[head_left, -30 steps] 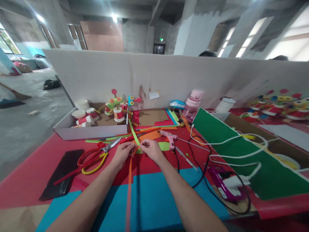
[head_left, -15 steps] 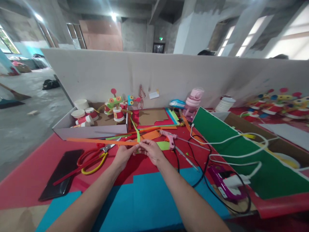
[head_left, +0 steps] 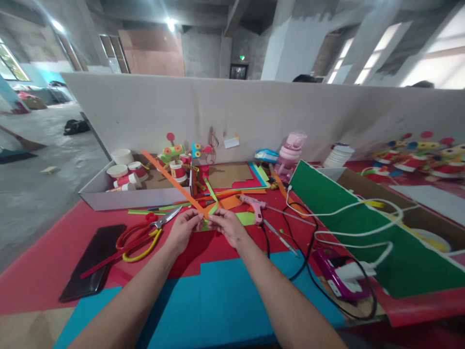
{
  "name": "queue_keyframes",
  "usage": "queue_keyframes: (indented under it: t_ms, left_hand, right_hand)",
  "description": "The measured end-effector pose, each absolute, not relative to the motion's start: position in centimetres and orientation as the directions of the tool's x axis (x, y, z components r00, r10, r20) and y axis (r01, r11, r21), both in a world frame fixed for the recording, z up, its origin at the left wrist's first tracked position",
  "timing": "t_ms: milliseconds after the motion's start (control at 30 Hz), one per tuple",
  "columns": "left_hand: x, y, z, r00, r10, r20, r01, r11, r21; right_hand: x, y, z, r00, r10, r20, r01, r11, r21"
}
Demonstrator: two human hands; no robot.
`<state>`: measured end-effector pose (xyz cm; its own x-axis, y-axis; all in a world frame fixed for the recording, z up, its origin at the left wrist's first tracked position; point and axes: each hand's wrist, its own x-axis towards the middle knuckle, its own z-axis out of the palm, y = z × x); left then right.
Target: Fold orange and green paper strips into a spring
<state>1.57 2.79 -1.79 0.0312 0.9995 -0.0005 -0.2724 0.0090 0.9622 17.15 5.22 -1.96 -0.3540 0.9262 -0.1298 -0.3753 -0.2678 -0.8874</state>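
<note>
Fingers of my left hand pinch the lower end of a long orange paper strip, which slants up and left over the box edge. Close beside it, my right hand is closed on a green paper strip where the two strips meet. Left of my hands lie scissors with red and yellow handles. A pink glue gun rests right of my right hand, near a green paper piece.
A white box holds paper cups and a green-headed figure. A black phone lies left. On the right are a green-sided box, a purple power strip and cables. Blue sheets lie in front.
The orange strip has swung from nearly level to a steep upward slant. My left hand has shifted slightly away from my right hand, and the green strip leans differently.
</note>
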Motion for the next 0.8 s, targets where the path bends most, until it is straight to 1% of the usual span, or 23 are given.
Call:
queue_keyframes:
  t_ms: [133,267,367,433,500,600,633,700,800]
  left_hand:
    - [1.8,2.7,-1.7,0.034,0.999,-0.006,-0.25,0.014,0.968]
    - [1.8,2.6,-1.9,0.002,1.0,0.026,-0.188,-0.025,0.982]
    - [1.6,2.8,-2.0,0.012,0.999,0.044,-0.164,-0.042,0.986]
    - [1.4,2.8,-1.9,0.003,0.999,0.037,-0.155,-0.036,0.987]
    - [1.3,2.8,-1.9,-0.012,1.0,0.019,-0.156,-0.02,0.988]
    - [1.3,2.8,-1.8,0.0,1.0,0.015,-0.156,-0.015,0.988]
    - [1.3,2.8,-1.8,0.01,1.0,0.017,-0.154,-0.016,0.988]
    - [1.4,2.7,-1.7,0.027,1.0,0.015,-0.146,-0.011,0.989]
    - [1.5,2.5,-1.4,0.039,0.999,0.002,-0.122,0.003,0.993]
  right_hand:
    - [16.8,5.0,-2.0,-0.328,0.939,-0.108,-0.404,-0.243,-0.882]
    - [16.9,5.0,-2.0,-0.36,0.928,-0.097,-0.412,-0.252,-0.876]
    - [17.3,5.5,-1.7,-0.368,0.928,-0.057,-0.483,-0.243,-0.841]
    - [17.7,5.8,-1.3,-0.326,0.945,-0.015,-0.549,-0.202,-0.811]
    - [17.8,6.0,-1.0,-0.246,0.969,0.026,-0.59,-0.128,-0.797]
    - [17.7,6.0,-1.0,-0.163,0.985,0.052,-0.582,-0.054,-0.812]
    - [17.6,6.0,-1.2,-0.161,0.986,0.034,-0.565,-0.064,-0.823]
    - [17.3,5.9,-1.8,-0.192,0.98,-0.048,-0.513,-0.142,-0.846]
    - [17.1,5.8,-2.7,-0.322,0.931,-0.174,-0.428,-0.307,-0.85]
